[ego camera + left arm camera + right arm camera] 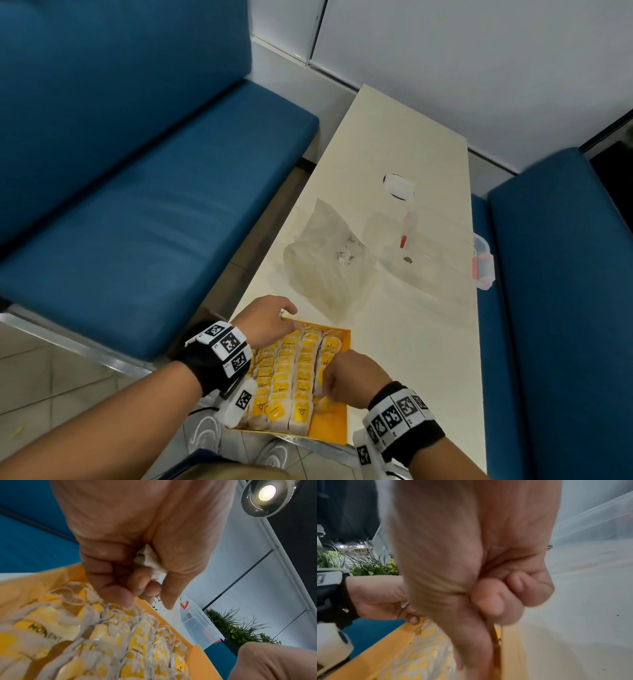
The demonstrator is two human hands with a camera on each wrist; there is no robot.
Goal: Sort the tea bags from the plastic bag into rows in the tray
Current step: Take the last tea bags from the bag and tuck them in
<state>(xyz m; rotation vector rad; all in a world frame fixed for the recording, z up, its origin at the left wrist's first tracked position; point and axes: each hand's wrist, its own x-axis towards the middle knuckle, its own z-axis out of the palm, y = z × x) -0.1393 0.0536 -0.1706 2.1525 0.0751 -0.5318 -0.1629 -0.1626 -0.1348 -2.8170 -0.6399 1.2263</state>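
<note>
A yellow tray [329, 429] lies at the table's near edge, filled with rows of white tea bags [291, 377] bearing yellow tags. My left hand [286, 313] hovers over the tray's far left corner, fingers curled round a crumpled white tea bag [148, 559] in the palm. My right hand [327, 390] is over the rightmost row, fingers curled, thumb and forefinger pressed together on a tea bag [322, 399] there. What the right fingertips [471, 649] hold is hidden in the right wrist view. The crumpled clear plastic bag [325, 260] lies beyond the tray.
A clear lidded container [445, 253] with red clips stands at the right, close to the table's edge. A white face mask [399, 186] lies further back. Blue benches [154, 205] flank the narrow cream table [411, 342]. The tray overhangs the near edge.
</note>
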